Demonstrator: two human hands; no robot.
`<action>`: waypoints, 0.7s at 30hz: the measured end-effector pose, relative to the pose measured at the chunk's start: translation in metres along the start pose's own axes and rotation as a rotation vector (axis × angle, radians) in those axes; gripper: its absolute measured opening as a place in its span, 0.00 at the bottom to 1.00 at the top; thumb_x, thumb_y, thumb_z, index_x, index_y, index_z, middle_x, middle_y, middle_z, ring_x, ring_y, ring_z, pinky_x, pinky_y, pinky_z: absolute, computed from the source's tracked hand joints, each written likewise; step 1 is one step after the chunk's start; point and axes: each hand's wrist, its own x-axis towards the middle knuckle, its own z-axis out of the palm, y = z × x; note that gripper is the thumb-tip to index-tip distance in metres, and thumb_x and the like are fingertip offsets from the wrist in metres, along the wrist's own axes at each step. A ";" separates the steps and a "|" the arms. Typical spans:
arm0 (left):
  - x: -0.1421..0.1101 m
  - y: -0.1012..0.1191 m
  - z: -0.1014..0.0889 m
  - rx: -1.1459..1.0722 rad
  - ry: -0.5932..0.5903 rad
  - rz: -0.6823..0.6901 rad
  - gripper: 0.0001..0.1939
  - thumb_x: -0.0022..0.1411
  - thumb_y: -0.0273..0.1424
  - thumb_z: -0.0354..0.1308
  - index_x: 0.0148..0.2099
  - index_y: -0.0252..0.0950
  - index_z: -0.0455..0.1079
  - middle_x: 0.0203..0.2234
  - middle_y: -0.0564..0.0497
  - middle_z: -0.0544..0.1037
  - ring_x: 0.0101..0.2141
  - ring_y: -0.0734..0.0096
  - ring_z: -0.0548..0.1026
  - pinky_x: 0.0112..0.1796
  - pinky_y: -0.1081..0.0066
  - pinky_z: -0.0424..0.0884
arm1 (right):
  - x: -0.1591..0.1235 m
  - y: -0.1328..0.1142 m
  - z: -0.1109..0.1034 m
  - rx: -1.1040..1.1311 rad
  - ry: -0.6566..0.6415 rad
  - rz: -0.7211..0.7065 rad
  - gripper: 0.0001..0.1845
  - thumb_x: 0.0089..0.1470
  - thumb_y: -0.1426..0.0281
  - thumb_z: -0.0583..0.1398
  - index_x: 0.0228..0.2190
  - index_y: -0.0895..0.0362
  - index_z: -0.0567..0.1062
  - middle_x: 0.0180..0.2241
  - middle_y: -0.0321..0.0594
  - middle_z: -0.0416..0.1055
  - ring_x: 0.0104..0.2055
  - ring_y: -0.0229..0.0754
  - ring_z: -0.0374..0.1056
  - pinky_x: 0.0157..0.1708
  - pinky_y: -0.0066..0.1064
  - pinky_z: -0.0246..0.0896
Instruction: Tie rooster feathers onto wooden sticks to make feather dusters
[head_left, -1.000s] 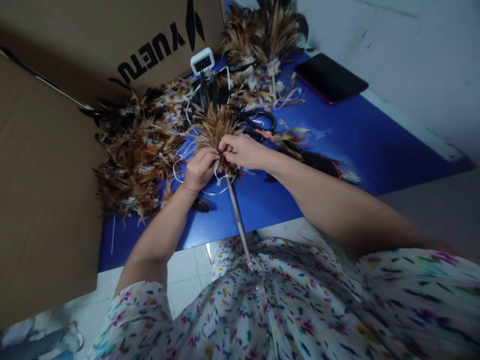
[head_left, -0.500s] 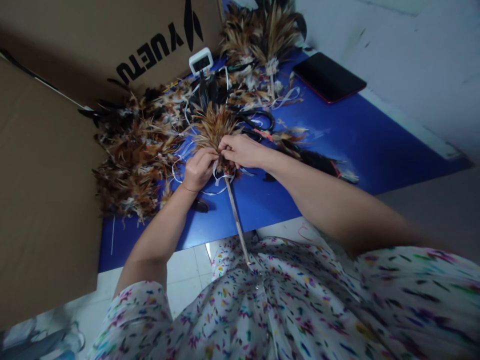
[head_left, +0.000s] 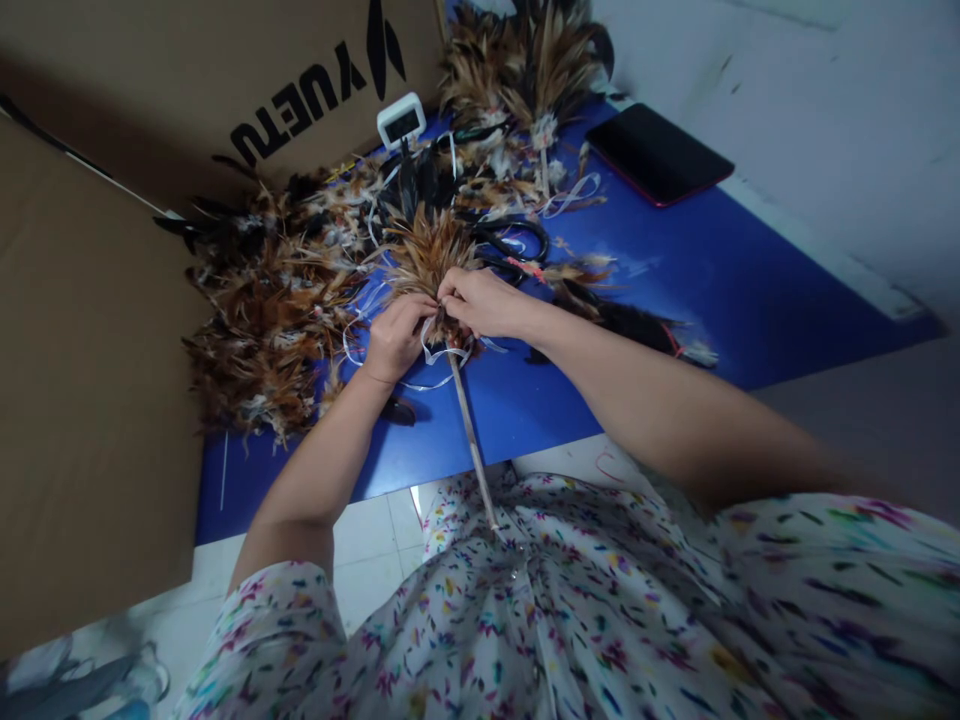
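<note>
A feather duster point(head_left: 431, 245) lies in front of me, its brown feathers spread away from me and its thin wooden stick point(head_left: 471, 435) running back to my lap. My left hand point(head_left: 395, 338) pinches at the feather bases from the left side. From the right, my right hand point(head_left: 484, 302) is closed on the same spot, fingertips almost meeting the left ones. What exactly sits between the fingertips is too small to make out. A white plastic ribbon point(head_left: 442, 352) loops around the stick just below the feathers and trails left over the blue table point(head_left: 525, 410).
Loose brown feathers point(head_left: 262, 320) are heaped on the left against a cardboard box point(head_left: 90, 400). Behind the duster are black-handled scissors point(head_left: 525, 238) and a small white display point(head_left: 401, 120). A dark tablet point(head_left: 660, 155) lies back right; bundled black feathers point(head_left: 630, 325) lie right.
Both hands stay at the feather bases with only slight finger movement. The white ribbon loop beside the left fingers has shifted a little.
</note>
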 end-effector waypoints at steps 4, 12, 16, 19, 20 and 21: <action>0.001 0.002 0.001 -0.016 0.004 -0.042 0.04 0.64 0.29 0.56 0.36 0.36 0.70 0.34 0.48 0.80 0.37 0.73 0.78 0.39 0.72 0.73 | 0.002 0.003 0.004 -0.071 0.034 -0.055 0.11 0.58 0.78 0.51 0.40 0.61 0.72 0.25 0.39 0.72 0.29 0.38 0.68 0.33 0.28 0.58; 0.007 0.012 0.004 -0.109 0.057 -0.372 0.05 0.58 0.29 0.60 0.30 0.36 0.69 0.28 0.52 0.78 0.31 0.75 0.76 0.34 0.72 0.72 | 0.004 0.010 0.012 -0.098 0.087 -0.138 0.09 0.60 0.74 0.50 0.41 0.58 0.67 0.34 0.44 0.73 0.35 0.42 0.69 0.34 0.31 0.57; 0.007 0.015 0.004 -0.139 0.070 -0.394 0.05 0.56 0.28 0.61 0.29 0.35 0.69 0.27 0.52 0.78 0.29 0.75 0.75 0.30 0.73 0.71 | -0.001 0.007 0.010 0.053 0.136 -0.098 0.09 0.59 0.77 0.50 0.40 0.56 0.66 0.26 0.36 0.70 0.26 0.38 0.66 0.30 0.28 0.57; 0.007 0.014 0.003 -0.125 0.074 -0.375 0.05 0.56 0.28 0.61 0.29 0.35 0.69 0.28 0.52 0.78 0.30 0.75 0.75 0.31 0.73 0.71 | -0.004 0.004 0.007 0.138 0.112 -0.082 0.11 0.54 0.81 0.51 0.38 0.56 0.66 0.22 0.32 0.68 0.22 0.35 0.64 0.27 0.26 0.57; 0.007 0.014 0.003 -0.114 0.073 -0.363 0.05 0.57 0.29 0.61 0.29 0.35 0.69 0.28 0.52 0.78 0.30 0.75 0.76 0.32 0.73 0.71 | -0.004 0.004 0.006 0.150 0.099 -0.083 0.11 0.53 0.81 0.51 0.36 0.56 0.66 0.21 0.32 0.68 0.22 0.35 0.64 0.26 0.26 0.57; 0.007 0.014 0.003 -0.100 0.068 -0.352 0.05 0.57 0.29 0.61 0.29 0.35 0.69 0.28 0.52 0.78 0.31 0.75 0.76 0.32 0.72 0.71 | -0.004 0.004 0.006 0.159 0.088 -0.079 0.11 0.52 0.82 0.52 0.35 0.56 0.67 0.21 0.32 0.69 0.21 0.34 0.64 0.26 0.25 0.57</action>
